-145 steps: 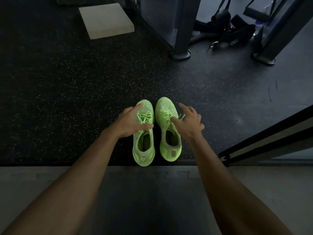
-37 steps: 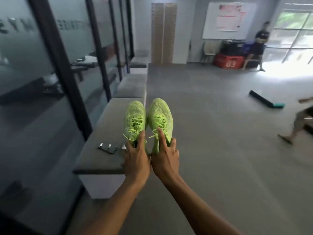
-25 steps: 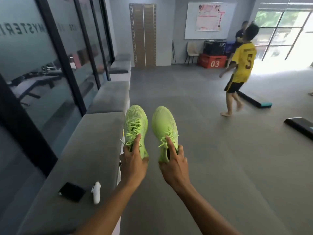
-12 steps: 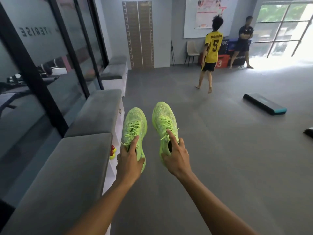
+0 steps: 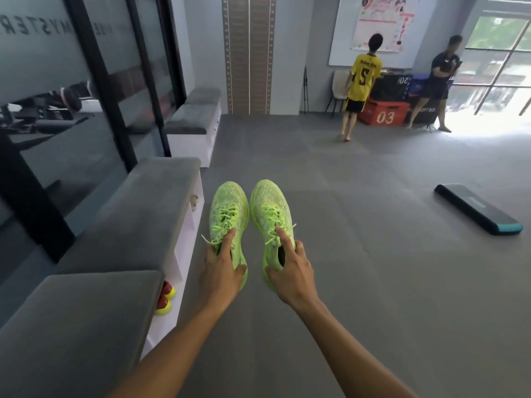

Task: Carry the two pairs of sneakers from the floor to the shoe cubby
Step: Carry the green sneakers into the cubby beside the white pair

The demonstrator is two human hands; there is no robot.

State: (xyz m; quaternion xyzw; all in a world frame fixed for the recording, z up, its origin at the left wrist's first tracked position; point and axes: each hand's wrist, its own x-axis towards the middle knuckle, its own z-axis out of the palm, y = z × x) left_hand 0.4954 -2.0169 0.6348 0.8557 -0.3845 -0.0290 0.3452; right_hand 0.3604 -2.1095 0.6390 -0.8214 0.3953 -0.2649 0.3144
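Left hand [image 5: 222, 271] grips left sneaker [image 5: 228, 214] at collar; right hand [image 5: 288, 271] grips right sneaker [image 5: 270, 208] alongside, toes forward.

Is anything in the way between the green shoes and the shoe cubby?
Nothing visible blocks them. The left hand and right hand each hold one green sneaker over bare grey floor. The white cubby under the grey bench cushions is directly left. One nearer opening already holds red-and-yellow shoes.
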